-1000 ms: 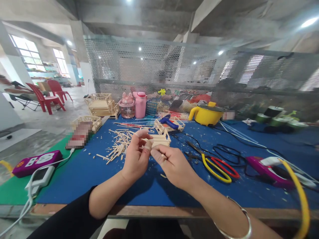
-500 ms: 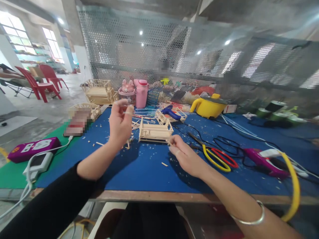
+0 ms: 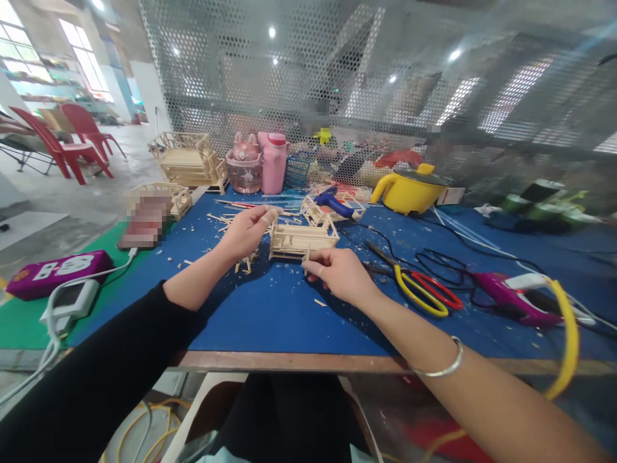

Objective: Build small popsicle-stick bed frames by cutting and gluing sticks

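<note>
Wooden stick frame (image 3: 303,239): sits on blue mat (image 3: 270,325), left of scissors (image 3: 398,276).
Left hand (image 3: 245,233): fingers pinched at left end, contents unclear; right hand (image 3: 340,273): fingertips grip short stick (image 3: 308,255), near side.

No readable lettering, labels, brands, numbers or signs anywhere.

2 washed-out windows (image 3: 83,54) glare at left; soft shadows fall on the blue mat (image 3: 270,321); right edge blurs.

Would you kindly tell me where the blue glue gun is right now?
In the head view, the blue glue gun lies just right of centre, on a small wooden frame, left of the yellow pot.
</note>
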`<state>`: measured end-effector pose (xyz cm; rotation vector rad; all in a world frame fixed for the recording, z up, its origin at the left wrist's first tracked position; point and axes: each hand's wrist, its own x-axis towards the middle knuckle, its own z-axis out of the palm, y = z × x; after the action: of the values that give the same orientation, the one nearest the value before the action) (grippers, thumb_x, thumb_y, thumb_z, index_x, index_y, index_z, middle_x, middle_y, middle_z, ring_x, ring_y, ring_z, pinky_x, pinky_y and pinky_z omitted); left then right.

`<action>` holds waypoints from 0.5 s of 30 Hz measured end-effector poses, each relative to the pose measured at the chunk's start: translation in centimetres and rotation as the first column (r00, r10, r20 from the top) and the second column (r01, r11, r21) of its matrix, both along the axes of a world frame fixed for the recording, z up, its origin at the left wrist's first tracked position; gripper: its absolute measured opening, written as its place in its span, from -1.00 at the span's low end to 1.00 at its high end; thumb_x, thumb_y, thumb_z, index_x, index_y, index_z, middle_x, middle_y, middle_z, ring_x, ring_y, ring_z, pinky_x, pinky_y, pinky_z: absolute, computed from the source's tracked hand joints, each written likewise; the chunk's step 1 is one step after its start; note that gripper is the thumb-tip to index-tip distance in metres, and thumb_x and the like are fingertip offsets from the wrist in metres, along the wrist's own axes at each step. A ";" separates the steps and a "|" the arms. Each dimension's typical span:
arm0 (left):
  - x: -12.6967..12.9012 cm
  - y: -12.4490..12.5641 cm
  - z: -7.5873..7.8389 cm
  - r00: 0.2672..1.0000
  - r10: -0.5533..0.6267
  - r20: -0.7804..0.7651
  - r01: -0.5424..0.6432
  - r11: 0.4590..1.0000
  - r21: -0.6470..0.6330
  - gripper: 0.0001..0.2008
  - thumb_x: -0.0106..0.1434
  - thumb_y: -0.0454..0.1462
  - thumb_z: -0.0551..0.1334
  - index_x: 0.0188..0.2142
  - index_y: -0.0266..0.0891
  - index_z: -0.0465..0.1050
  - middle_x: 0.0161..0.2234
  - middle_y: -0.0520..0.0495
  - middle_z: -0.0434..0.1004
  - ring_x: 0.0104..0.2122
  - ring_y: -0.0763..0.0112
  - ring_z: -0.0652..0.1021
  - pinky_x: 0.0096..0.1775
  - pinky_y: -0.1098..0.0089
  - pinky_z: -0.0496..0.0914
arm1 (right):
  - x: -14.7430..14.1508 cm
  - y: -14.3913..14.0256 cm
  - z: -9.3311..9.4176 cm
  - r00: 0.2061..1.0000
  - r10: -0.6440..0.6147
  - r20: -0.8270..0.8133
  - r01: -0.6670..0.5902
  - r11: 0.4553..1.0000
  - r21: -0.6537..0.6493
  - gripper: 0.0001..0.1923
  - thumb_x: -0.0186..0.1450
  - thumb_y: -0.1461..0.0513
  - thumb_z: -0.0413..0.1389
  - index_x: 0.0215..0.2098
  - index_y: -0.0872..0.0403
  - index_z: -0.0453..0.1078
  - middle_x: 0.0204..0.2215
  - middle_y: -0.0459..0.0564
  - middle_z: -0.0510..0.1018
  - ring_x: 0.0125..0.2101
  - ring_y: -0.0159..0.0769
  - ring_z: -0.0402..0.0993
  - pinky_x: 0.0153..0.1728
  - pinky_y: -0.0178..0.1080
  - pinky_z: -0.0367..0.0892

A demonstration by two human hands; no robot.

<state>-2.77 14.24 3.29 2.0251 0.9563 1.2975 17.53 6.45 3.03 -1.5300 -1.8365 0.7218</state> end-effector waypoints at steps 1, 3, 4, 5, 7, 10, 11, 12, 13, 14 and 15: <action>0.1 0.0 0.1 1.000 -0.013 0.006 0.013 1.000 0.006 -0.65 0.31 -0.09 0.06 -0.14 -0.25 0.50 -0.18 -0.09 0.58 -0.11 0.34 0.50 -0.01 0.33 0.31 | -0.4 0.2 0.0 1.000 0.000 -0.011 0.000 1.000 -0.012 -0.80 0.19 0.17 0.11 -0.51 0.10 0.48 -0.63 -0.08 0.53 -0.59 -0.35 0.44 -0.52 -0.33 0.24; 0.3 0.0 0.1 0.998 -0.053 0.018 0.052 0.999 0.002 -0.65 0.31 -0.12 0.07 -0.08 -0.25 0.47 -0.13 -0.12 0.56 -0.09 0.34 0.49 0.00 0.31 0.32 | -1.0 0.7 0.1 1.000 -0.015 -0.012 0.015 1.000 -0.010 -0.79 0.19 0.18 0.12 -0.54 0.11 0.47 -0.60 -0.06 0.55 -0.61 -0.37 0.45 -0.52 -0.34 0.24; 0.4 0.0 0.0 0.997 -0.074 0.026 0.074 0.997 -0.006 -0.65 0.30 -0.13 0.07 -0.05 -0.26 0.46 -0.11 -0.13 0.56 -0.09 0.33 0.49 -0.01 0.30 0.33 | -1.2 0.9 0.1 1.000 -0.026 -0.004 0.026 1.000 -0.007 -0.78 0.19 0.17 0.13 -0.55 0.11 0.47 -0.59 -0.06 0.56 -0.62 -0.38 0.44 -0.52 -0.34 0.24; 0.4 0.0 -0.1 0.995 -0.093 0.037 0.094 0.995 -0.019 -0.65 0.30 -0.14 0.08 -0.03 -0.26 0.44 -0.11 -0.15 0.55 -0.10 0.33 0.50 -0.03 0.30 0.34 | -1.4 1.0 0.0 0.999 -0.039 0.009 0.038 0.999 0.003 -0.77 0.19 0.16 0.13 -0.55 0.11 0.48 -0.58 -0.05 0.56 -0.64 -0.39 0.42 -0.53 -0.34 0.24; 0.5 0.1 -0.5 0.991 -0.122 0.059 0.125 0.991 -0.047 -0.63 0.29 -0.15 0.10 0.00 -0.27 0.41 -0.13 -0.16 0.56 -0.14 0.35 0.51 -0.06 0.30 0.36 | -1.7 1.2 -0.2 0.996 -0.071 0.051 0.068 0.996 0.049 -0.74 0.18 0.11 0.14 -0.54 0.11 0.50 -0.62 -0.06 0.54 -0.66 -0.40 0.37 -0.56 -0.33 0.19; 0.6 0.2 -0.8 0.986 -0.152 0.074 0.157 0.986 -0.062 -0.64 0.27 -0.18 0.11 0.00 -0.29 0.40 -0.15 -0.15 0.56 -0.19 0.38 0.52 -0.10 0.31 0.38 | -1.8 1.2 -0.5 0.985 -0.120 0.125 0.099 0.982 0.164 -0.70 0.16 0.06 0.15 -0.57 0.10 0.49 -0.67 -0.07 0.49 -0.63 -0.39 0.33 -0.56 -0.33 0.14; 0.6 0.3 -0.9 0.986 -0.153 0.071 0.157 0.986 -0.052 -0.65 0.27 -0.19 0.11 -0.01 -0.29 0.40 -0.15 -0.15 0.56 -0.19 0.38 0.52 -0.10 0.32 0.38 | -1.8 1.1 -0.5 0.982 -0.130 0.140 0.100 0.974 0.202 -0.71 0.16 0.07 0.15 -0.57 0.10 0.48 -0.66 -0.08 0.49 -0.61 -0.38 0.34 -0.55 -0.33 0.15; 0.5 0.3 -0.9 0.987 -0.147 0.064 0.150 0.988 -0.036 -0.66 0.27 -0.20 0.11 -0.02 -0.28 0.41 -0.15 -0.14 0.56 -0.18 0.38 0.52 -0.10 0.32 0.38 | -1.7 0.9 -0.5 0.980 -0.132 0.150 0.094 0.967 0.239 -0.73 0.16 0.08 0.15 -0.57 0.10 0.47 -0.64 -0.08 0.50 -0.59 -0.39 0.34 -0.53 -0.33 0.16; 0.5 0.4 -0.9 0.989 -0.137 0.053 0.138 0.990 -0.019 -0.67 0.27 -0.21 0.11 -0.03 -0.28 0.42 -0.15 -0.14 0.56 -0.17 0.38 0.51 -0.09 0.31 0.38 | -1.6 0.6 -0.4 0.980 -0.126 0.156 0.079 0.957 0.281 -0.75 0.16 0.10 0.15 -0.55 0.09 0.46 -0.62 -0.09 0.50 -0.58 -0.39 0.34 -0.50 -0.33 0.17; 0.5 0.4 -0.8 0.991 -0.125 0.038 0.125 0.992 -0.001 -0.68 0.27 -0.22 0.11 -0.04 -0.28 0.43 -0.15 -0.13 0.56 -0.16 0.38 0.51 -0.07 0.31 0.37 | -1.5 0.4 -0.3 0.981 -0.115 0.158 0.058 0.943 0.327 -0.78 0.17 0.12 0.14 -0.53 0.08 0.44 -0.60 -0.10 0.50 -0.57 -0.40 0.34 -0.48 -0.33 0.18; 0.5 0.3 -0.8 0.993 -0.115 0.026 0.115 0.993 0.015 -0.69 0.27 -0.23 0.10 -0.05 -0.28 0.44 -0.15 -0.13 0.56 -0.15 0.38 0.51 -0.06 0.31 0.36 | -1.2 0.2 -0.2 0.983 -0.102 0.153 0.039 0.928 0.371 -0.80 0.18 0.14 0.12 -0.52 0.08 0.42 -0.59 -0.10 0.49 -0.56 -0.40 0.33 -0.46 -0.34 0.19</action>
<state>-2.32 14.59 2.53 2.0362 0.8082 1.2695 16.29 6.61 2.79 -1.4319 -1.8983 0.1990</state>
